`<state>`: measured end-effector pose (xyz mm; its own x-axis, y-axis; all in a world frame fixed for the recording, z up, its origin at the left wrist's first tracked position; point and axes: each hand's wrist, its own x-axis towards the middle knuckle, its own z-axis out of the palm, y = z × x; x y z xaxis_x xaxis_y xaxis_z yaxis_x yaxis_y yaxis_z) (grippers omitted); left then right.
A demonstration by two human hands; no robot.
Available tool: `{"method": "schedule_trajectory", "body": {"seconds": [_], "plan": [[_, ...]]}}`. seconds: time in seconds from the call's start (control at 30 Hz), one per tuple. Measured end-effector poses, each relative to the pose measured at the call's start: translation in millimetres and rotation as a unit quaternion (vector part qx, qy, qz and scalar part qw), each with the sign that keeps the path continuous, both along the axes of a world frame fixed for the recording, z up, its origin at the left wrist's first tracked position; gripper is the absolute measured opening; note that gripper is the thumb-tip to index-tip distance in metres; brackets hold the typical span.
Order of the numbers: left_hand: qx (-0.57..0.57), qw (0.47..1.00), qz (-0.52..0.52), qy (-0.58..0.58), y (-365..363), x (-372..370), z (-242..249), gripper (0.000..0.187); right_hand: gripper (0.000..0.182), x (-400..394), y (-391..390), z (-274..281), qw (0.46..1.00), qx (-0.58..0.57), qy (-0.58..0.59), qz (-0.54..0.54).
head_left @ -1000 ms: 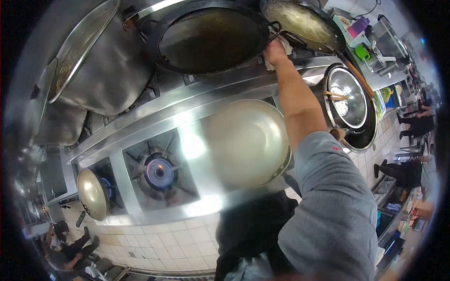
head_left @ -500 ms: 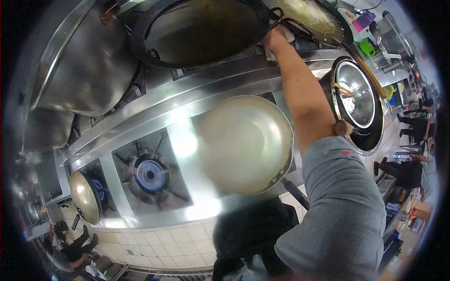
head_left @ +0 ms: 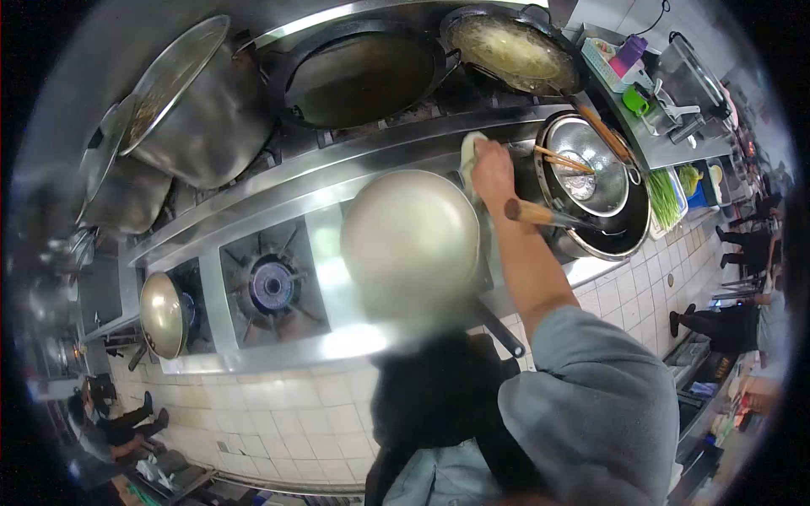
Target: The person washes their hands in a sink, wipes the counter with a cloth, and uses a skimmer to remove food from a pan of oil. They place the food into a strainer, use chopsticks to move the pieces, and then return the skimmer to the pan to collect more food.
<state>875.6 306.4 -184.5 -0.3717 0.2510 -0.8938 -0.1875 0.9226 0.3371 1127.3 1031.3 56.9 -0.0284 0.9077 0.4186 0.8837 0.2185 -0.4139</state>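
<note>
The right hand (head_left: 493, 173) was seen with its fingers bunched round a folded pale cloth (head_left: 469, 158), which stuck out just ahead of them above the stove's steel edge; the left hand was out of view, so the state of its fingers could not be told. I judged the cloth to be held as padding against hot metal, or for wiping. Left of the fingers and nearer the body sat a pale pan (head_left: 409, 228), its dark handle (head_left: 499, 331) turned toward the cook, presumably for ready grasping. A wooden ladle handle (head_left: 530, 212) crossed in front of the wrist; whether it touched could not be established. As to containers: right of the fingers, a perforated metal strainer (head_left: 609, 126) was nested in a large dark-lined pot (head_left: 639, 221), likely to drain there, with chopsticks (head_left: 557, 158) lying across it. Beyond the fingers, a dark wok (head_left: 485, 72) held yellowish liquid; a second, wider wok (head_left: 363, 80), beyond and to their left, was dark inside, its contents uncertain. Far left of the fingers, a tall stockpot (head_left: 207, 122) contained something brownish, not identifiable. Well to their right, a tray held long green vegetables (head_left: 665, 198).
</note>
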Motion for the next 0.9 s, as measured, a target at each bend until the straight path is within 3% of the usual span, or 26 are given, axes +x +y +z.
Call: {"method": "schedule_trajectory", "body": {"seconds": [0.07,0.1,0.17,0.23,0.27,0.3,0.37,0.57,0.63,0.7,0.9], "plan": [[0.074,0.989,-0.120,0.039,-26,-11,-17,0.034,0.022,11,-45,-36,1.000,-0.005,0.011,-0.006],[0.151,0.953,-0.241,0.100,-29,-20,-30,0.034,0.024,20,-64,-47,0.999,-0.017,-0.007,-0.026],[0.323,0.796,-0.432,0.274,-18,-45,-43,0.034,0.027,31,-98,-34,0.999,-0.016,-0.020,-0.045],[0.328,0.851,-0.325,0.251,12,-71,-39,0.032,0.026,44,-147,-11,0.998,-0.023,0.027,0.054],[0.265,0.951,-0.131,0.092,44,-66,-5,0.029,0.027,53,-162,-17,0.996,0.035,0.044,0.066],[0.193,0.974,0.121,-0.015,91,-55,50,0.027,0.027,61,-178,-14,0.996,0.038,0.043,0.064],[0.167,0.984,0.047,0.033,123,-61,79,0.026,0.028,79,-213,-8,0.998,0.020,0.008,0.060],[0.269,0.961,0.042,0.051,146,-25,122,0.032,0.026,153,-280,-11,0.999,-0.001,0.018,0.044],[0.311,0.950,0.027,0.022,156,6,153,0.032,0.028,179,-293,-5,0.994,-0.011,0.105,0.014],[0.317,0.948,0.019,0.020,175,44,191,0.033,0.027,212,-296,-11,0.994,-0.022,0.107,0.002],[0.487,0.854,-0.167,-0.082,267,163,246,0.035,0.025,307,-275,2,0.989,-0.041,0.137,-0.041]]}}
